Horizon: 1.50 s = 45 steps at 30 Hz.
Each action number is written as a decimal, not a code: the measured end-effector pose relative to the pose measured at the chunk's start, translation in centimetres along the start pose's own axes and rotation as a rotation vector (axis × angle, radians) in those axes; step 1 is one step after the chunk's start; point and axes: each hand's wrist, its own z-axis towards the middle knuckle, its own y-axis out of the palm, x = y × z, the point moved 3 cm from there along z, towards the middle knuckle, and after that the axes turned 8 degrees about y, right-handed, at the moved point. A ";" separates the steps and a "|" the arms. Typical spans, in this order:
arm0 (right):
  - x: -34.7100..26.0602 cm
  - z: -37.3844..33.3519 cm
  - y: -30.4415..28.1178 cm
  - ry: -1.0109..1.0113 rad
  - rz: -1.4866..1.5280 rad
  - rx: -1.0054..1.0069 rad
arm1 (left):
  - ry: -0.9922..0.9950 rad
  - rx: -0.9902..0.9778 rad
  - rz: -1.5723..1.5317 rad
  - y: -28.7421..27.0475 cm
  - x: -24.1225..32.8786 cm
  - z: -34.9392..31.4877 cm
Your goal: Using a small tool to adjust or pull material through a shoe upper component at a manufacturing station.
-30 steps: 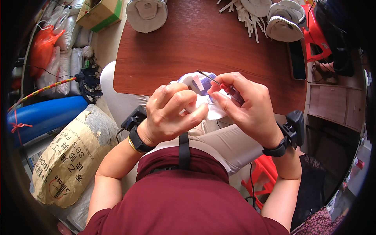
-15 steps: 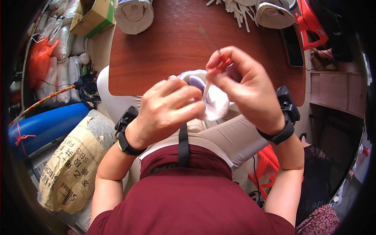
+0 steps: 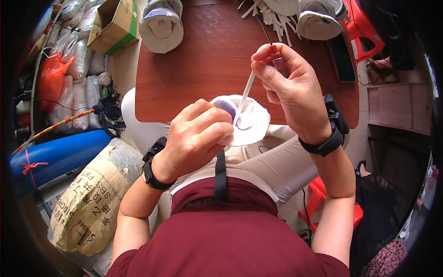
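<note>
Left grip [image 3: 196,134] is pinching the white cloth piece [image 3: 253,133] at its nine o'clock edge; toward two o'clock, right grip [image 3: 295,90] is holding a white strip [image 3: 244,98], apparently tensioning it, plus a screwdriver [image 3: 278,62]; steady pulling is probably being needed next.

The right hand [image 3: 295,85] is now higher over the tabletop [image 3: 184,83] and farther from the left hand [image 3: 196,134]. The screwdriver [image 3: 278,60] it grips, pointing across the white fabric piece [image 3: 256,131] a second ago, now points up toward the loose strips [image 3: 280,27]. A white strip [image 3: 245,98] now stretches straight from the piece to the right fingers, longer than half a second ago.
</note>
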 end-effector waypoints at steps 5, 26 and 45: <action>-0.2 -0.5 1.8 0.026 -0.169 -0.318 | 0.032 -0.014 -0.012 0.2 0.1 -0.2; 1.6 -1.1 -0.9 -0.129 -0.333 -0.365 | -0.211 0.264 -0.224 -1.0 -1.4 -1.7; 1.2 -3.5 0.4 -0.548 -0.557 -0.054 | -0.246 0.260 -0.213 -1.1 -1.1 -0.9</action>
